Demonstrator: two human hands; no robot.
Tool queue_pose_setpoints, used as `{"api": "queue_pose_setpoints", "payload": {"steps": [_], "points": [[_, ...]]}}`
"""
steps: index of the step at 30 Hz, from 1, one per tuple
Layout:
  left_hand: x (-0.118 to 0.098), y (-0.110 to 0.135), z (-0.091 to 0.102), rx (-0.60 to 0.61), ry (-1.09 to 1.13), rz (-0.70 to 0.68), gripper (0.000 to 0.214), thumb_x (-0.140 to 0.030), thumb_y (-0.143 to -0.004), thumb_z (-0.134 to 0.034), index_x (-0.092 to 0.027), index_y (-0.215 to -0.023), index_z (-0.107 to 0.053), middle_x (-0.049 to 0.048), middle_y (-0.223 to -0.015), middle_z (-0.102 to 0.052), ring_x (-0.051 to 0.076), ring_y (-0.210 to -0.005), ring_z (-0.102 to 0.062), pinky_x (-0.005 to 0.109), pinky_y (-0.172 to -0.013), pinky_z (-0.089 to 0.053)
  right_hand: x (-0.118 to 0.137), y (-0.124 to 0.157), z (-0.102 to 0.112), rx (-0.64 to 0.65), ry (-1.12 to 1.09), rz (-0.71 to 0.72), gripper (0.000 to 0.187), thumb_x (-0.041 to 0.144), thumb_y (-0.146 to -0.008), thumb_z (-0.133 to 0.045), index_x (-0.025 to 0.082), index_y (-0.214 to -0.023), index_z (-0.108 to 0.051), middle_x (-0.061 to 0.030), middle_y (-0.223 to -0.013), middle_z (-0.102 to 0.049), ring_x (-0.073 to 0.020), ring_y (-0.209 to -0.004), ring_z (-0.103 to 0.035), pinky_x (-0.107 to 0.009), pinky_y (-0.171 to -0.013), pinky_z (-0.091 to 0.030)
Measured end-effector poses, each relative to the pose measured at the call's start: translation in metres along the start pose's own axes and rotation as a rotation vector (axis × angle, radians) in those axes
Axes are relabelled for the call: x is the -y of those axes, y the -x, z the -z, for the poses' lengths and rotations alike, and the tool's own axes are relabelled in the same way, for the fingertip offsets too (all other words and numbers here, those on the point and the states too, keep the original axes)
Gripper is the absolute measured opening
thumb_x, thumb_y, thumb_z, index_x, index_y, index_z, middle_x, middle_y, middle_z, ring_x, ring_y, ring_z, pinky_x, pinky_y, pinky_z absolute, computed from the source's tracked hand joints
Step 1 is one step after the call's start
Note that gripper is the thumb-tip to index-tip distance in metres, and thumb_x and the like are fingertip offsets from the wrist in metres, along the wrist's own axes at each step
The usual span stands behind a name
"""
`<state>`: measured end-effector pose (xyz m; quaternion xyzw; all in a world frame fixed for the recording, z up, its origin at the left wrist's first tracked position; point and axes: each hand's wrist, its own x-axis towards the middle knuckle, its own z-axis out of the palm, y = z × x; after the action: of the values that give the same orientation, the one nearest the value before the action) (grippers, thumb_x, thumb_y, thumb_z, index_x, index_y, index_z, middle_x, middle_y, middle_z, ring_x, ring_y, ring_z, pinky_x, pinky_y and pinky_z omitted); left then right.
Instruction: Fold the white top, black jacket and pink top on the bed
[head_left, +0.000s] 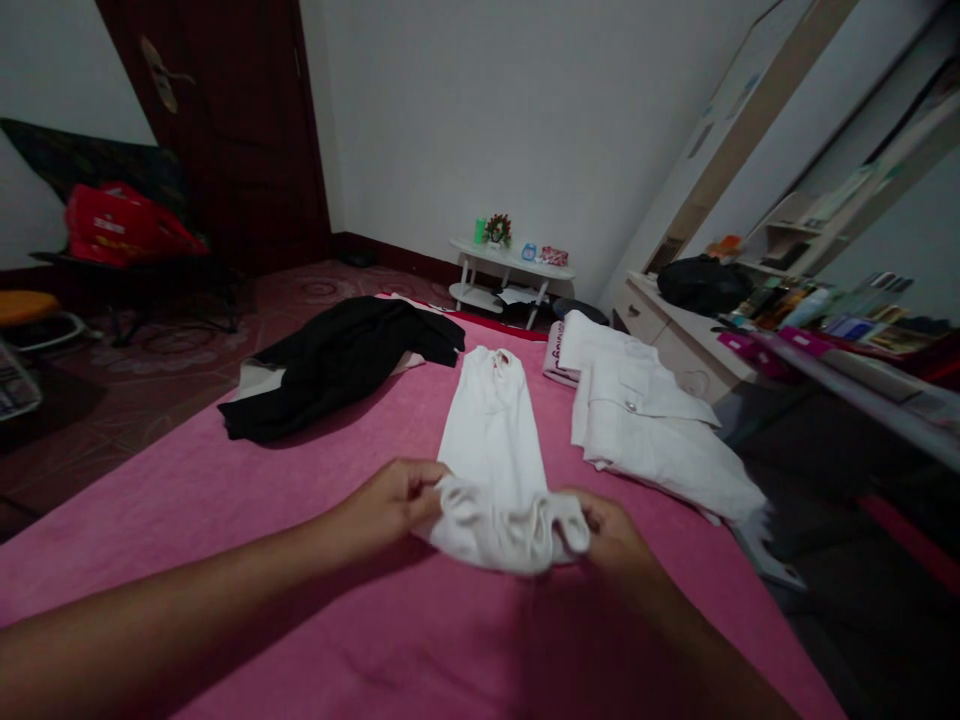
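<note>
A white garment lies lengthwise on the pink bed cover, its narrow collar end pointing away from me. Its near end is gathered in ruffled folds and lifted a little. My left hand pinches the left corner of that end. On the right corner, my right hand is closed on the same cloth, with some fingers hidden behind it. What kind of garment it is, I cannot tell for certain.
A black garment lies crumpled at the left. Folded white clothes with a button are stacked at the right. Beyond the bed stands a small white table. A desk edge juts in from the right.
</note>
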<state>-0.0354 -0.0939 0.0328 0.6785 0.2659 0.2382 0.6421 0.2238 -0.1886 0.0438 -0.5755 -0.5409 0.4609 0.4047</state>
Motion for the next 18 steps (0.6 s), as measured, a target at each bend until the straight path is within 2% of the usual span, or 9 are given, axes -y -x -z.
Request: {"api": "queue_pose_setpoints", "payload": {"steps": [2,5,7,9,13,15,18], "points": [[0.012,-0.031,0.008,-0.163,0.087,0.002,0.038,-0.048,-0.080,-0.063,-0.013,-0.093,-0.060,0.0068,-0.082,-0.065,0.017,-0.070,-0.062,0.027,-0.061,-0.047,-0.006,-0.032,0.001,-0.100,-0.156,-0.003,0.039,0.044,-0.070,-0.070,0.018,-0.097,-0.062,-0.0065,-0.090,-0.070,-0.0222,-0.082,-0.066,-0.034,-0.075,-0.052],[0.028,-0.067,0.021,-0.306,0.008,0.040,0.047,-0.028,-0.071,-0.072,-0.013,-0.111,-0.053,0.0082,-0.092,-0.065,0.019,-0.077,-0.063,0.029,-0.065,-0.050,-0.025,-0.066,0.007,-0.177,-0.245,-0.060,0.057,0.041,-0.064,-0.075,0.018,-0.112,-0.054,-0.0109,-0.105,-0.069,-0.0249,-0.090,-0.066,-0.038,-0.080,-0.051],[0.034,-0.076,0.027,-0.350,-0.126,0.041,0.057,-0.019,-0.071,-0.068,-0.014,-0.123,-0.046,0.0070,-0.092,-0.065,0.019,-0.078,-0.063,0.031,-0.066,-0.051,-0.037,-0.075,0.013,-0.228,-0.223,-0.062,0.060,0.040,-0.064,-0.074,0.018,-0.115,-0.052,-0.0116,-0.103,-0.069,-0.0252,-0.088,-0.067,-0.040,-0.078,-0.051],[0.037,-0.073,0.030,-0.369,-0.310,-0.057,0.059,-0.014,-0.074,-0.063,-0.016,-0.129,-0.043,0.0074,-0.098,-0.064,0.019,-0.084,-0.063,0.035,-0.074,-0.052,-0.045,-0.076,0.020,-0.294,-0.118,-0.002,0.056,0.038,-0.067,-0.070,0.017,-0.115,-0.051,-0.0119,-0.102,-0.068,-0.0246,-0.086,-0.067,-0.041,-0.077,-0.052],[0.033,-0.050,0.036,-0.316,-0.743,-0.345,0.034,-0.010,-0.081,-0.054,-0.021,-0.112,-0.061,0.0113,-0.128,-0.052,0.024,-0.116,-0.052,0.040,-0.098,-0.044,-0.050,-0.060,0.034,-0.371,0.323,0.181,0.035,0.028,-0.077,-0.053,0.017,-0.111,-0.058,-0.0134,-0.115,-0.062,-0.0222,-0.094,-0.064,-0.041,-0.083,-0.052],[0.031,-0.038,0.041,-0.232,-0.867,-0.410,0.030,-0.011,-0.085,-0.049,-0.022,-0.107,-0.066,0.0109,-0.137,-0.046,0.025,-0.125,-0.045,0.041,-0.102,-0.041,-0.049,-0.048,0.041,-0.324,0.531,0.291,0.035,0.021,-0.081,-0.049,0.019,-0.114,-0.060,-0.0117,-0.123,-0.058,-0.0224,-0.108,-0.059,-0.042,-0.094,-0.047],[0.029,-0.028,0.050,-0.035,-0.899,-0.450,0.034,-0.013,-0.089,-0.046,-0.024,-0.116,-0.064,0.0106,-0.134,-0.051,0.022,-0.124,-0.048,0.037,-0.103,-0.040,-0.048,-0.033,0.048,-0.165,0.733,0.418,0.042,0.019,-0.083,-0.051,0.025,-0.124,-0.059,-0.0093,-0.134,-0.053,-0.0229,-0.126,-0.048,-0.043,-0.105,-0.039]]}}
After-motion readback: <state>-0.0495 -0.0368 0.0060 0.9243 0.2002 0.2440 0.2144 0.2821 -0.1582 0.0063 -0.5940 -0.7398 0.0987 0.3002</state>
